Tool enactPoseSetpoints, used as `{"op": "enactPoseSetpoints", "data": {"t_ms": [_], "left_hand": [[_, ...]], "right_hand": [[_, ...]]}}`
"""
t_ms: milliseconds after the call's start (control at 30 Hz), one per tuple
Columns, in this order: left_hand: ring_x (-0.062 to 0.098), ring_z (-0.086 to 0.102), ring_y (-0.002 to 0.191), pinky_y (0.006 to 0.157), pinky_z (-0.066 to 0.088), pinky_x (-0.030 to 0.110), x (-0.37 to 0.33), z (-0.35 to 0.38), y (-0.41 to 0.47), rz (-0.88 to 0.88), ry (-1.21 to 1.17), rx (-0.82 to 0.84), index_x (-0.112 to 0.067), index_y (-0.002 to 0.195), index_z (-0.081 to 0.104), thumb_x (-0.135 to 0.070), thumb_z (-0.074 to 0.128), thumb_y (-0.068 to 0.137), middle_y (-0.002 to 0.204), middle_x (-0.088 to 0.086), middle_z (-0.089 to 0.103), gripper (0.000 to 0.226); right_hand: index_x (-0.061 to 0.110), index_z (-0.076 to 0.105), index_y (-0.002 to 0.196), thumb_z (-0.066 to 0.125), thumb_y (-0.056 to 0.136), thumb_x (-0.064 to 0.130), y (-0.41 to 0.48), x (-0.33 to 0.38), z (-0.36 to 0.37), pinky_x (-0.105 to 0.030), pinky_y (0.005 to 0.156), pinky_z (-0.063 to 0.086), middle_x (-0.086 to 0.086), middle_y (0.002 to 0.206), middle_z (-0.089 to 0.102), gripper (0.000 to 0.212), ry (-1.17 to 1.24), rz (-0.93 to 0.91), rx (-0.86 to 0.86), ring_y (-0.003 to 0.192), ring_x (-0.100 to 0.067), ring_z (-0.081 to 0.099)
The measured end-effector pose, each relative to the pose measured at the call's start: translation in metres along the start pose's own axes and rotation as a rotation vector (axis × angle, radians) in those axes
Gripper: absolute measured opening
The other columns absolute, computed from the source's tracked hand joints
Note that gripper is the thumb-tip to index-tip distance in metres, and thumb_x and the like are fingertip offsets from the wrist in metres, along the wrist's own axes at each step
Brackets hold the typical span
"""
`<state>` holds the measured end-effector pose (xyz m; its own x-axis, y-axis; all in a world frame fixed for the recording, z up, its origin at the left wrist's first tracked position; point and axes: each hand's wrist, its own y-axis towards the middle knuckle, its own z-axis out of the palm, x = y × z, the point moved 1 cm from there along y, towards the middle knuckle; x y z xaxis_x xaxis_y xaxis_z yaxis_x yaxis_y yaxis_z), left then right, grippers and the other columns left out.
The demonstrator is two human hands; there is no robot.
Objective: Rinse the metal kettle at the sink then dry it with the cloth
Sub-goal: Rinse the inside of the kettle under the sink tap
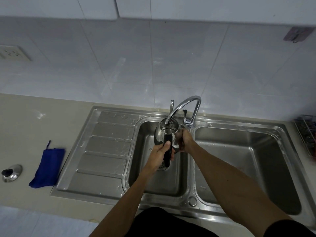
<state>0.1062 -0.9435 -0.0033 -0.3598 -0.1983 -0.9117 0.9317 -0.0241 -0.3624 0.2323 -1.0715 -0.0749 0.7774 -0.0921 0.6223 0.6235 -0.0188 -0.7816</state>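
The metal kettle (166,132) is held over the left sink basin (147,182) under the tap (183,103) — handle gripped by the left hand (161,155), body clasped by the right hand (185,140). The cloth (47,168) lies on the bench (25,127).

We are losing the wire rack (306,134) to the right edge, its contents blurring. The right hand (185,140) is covering the kettle's (166,134) far side, and the kettle is hiding part of the basin's drain (161,165).
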Motion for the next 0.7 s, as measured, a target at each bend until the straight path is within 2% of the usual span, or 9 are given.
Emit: {"op": "enactPoseSetpoints", "data": {"t_ms": [100, 233, 467, 700], "left_hand": [[0.018, 0.062, 0.057, 0.060, 0.054, 0.029, 0.0000, 0.0007, -0.0004, -0.008, -0.014, -0.002, 0.000, 0.083, 0.065, -0.025, 0.047, 0.105, 0.073, 0.012, 0.065, 0.038], [0.018, 0.062, 0.057, 0.062, 0.054, 0.028, 0.0005, 0.0003, -0.0013, -0.005, -0.002, 0.007, -0.001, 0.082, 0.066, -0.026, 0.047, 0.105, 0.071, 0.011, 0.065, 0.039], [0.018, 0.061, 0.057, 0.061, 0.054, 0.029, 0.0001, 0.0005, -0.0009, 0.007, 0.004, 0.007, 0.000, 0.083, 0.065, -0.024, 0.046, 0.105, 0.074, 0.015, 0.063, 0.038], [0.017, 0.062, 0.057, 0.061, 0.054, 0.028, 0.0000, 0.0000, -0.0013, 0.010, 0.013, 0.010, 0.003, 0.086, 0.065, -0.024, 0.046, 0.106, 0.073, 0.013, 0.063, 0.039]], "right_hand": [[0.015, 0.058, 0.076, 0.042, 0.091, 0.041, -0.0003, -0.0007, 0.0009, -0.024, 0.053, 0.051, -0.007, 0.058, 0.061, 0.034, 0.018, 0.011, -0.005, 0.048, -0.021, 0.058], [0.016, 0.062, 0.084, 0.043, 0.091, 0.044, 0.0025, -0.0025, 0.0013, -0.027, 0.058, 0.053, -0.009, 0.070, 0.062, 0.035, 0.020, 0.019, -0.006, 0.058, -0.023, 0.060], [0.014, 0.057, 0.077, 0.043, 0.094, 0.039, 0.0013, -0.0026, -0.0011, -0.025, 0.055, 0.051, -0.008, 0.054, 0.059, 0.034, 0.023, -0.002, -0.010, 0.043, -0.021, 0.056], [0.016, 0.057, 0.075, 0.044, 0.091, 0.041, 0.0022, -0.0028, 0.0003, -0.024, 0.054, 0.050, -0.007, 0.058, 0.058, 0.033, 0.024, 0.012, -0.010, 0.048, -0.020, 0.056]]}}
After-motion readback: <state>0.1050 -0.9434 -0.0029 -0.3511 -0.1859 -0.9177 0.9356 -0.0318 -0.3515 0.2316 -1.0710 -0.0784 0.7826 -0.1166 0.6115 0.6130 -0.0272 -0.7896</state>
